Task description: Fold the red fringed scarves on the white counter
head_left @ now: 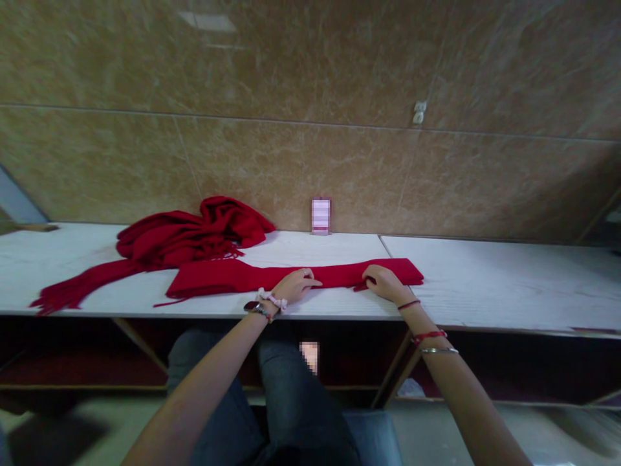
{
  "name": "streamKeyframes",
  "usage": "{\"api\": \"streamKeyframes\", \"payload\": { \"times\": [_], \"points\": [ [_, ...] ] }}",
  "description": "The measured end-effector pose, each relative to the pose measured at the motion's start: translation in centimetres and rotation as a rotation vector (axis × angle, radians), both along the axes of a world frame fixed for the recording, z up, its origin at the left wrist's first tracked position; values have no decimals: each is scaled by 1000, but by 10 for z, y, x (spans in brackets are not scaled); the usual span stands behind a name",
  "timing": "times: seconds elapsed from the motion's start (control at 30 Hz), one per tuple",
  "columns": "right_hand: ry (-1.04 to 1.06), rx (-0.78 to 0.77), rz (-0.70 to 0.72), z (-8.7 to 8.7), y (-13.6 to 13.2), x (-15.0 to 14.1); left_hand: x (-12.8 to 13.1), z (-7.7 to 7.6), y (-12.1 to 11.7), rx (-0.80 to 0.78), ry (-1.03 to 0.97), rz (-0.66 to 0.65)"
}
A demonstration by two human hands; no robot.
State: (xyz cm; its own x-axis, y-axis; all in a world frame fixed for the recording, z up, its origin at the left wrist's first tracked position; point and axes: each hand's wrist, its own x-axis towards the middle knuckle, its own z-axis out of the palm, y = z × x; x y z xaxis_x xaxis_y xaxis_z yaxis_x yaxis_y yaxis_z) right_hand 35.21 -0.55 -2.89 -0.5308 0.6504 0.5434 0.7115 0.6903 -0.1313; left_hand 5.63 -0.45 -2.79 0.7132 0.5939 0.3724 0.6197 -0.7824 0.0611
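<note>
A red scarf (262, 277), folded into a long narrow strip, lies lengthwise along the white counter in front of me. My left hand (294, 288) rests on its middle, palm down, with the fingers stretched to the right. Toward the strip's right end, my right hand (382, 283) has its fingers curled in a pinch at the near edge, where a bit of fringe sticks out. Behind the strip on the left sits a loose, crumpled heap of red scarf cloth (189, 236), its fringed end trailing toward the counter's left front.
The white counter (485, 285) runs along a brown marbled wall (291, 162). A phone (321, 216) leans upright against that wall. Open shelves (349, 356) lie under the counter, close to my knees. A small white fitting (420, 112) is on the wall.
</note>
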Motion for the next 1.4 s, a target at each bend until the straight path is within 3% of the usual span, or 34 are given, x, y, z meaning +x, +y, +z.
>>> {"api": "streamKeyframes", "payload": {
  "times": [0.3,0.5,0.63,0.77,1.03,1.27,1.4],
  "points": [
    [26,-18,68,5,-5,-8,2,6,-5,-58,-2,18],
    [-89,2,105,1,-6,-24,28,13,13,-86,47,91],
    [-239,-78,84,-5,-8,-24,50,9,19,-108,126,186],
    [-265,-114,82,-6,-10,-22,52,2,18,-199,202,198],
    [-70,-94,134,1,-17,-20,46,-6,20,-160,189,177],
    [118,66,-36,3,2,-31,47,-12,22,-129,134,187],
    [-96,47,-112,-1,11,-48,48,-9,19,-139,103,186]
  ]
}}
